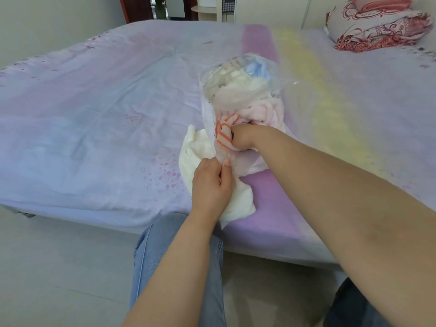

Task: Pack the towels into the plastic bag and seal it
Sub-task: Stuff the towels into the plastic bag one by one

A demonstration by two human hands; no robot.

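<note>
From the head camera: the right hand (241, 138) is plunged into the mouth of the plastic bag (238, 90), fingers curled tight on an orange-striped towel (225, 131). The left hand (211, 182) pinches the bag's near rim, thumb on top. The bag lies on the bed (94, 114), stuffed with towels; a cream towel (195, 147) lies outside, under the left hand.

The bed (94, 102) lies open left of the bag (238, 90). A loose towel (195, 149) crowds the bag's near mouth; a pillow (377, 27) sits far right.
</note>
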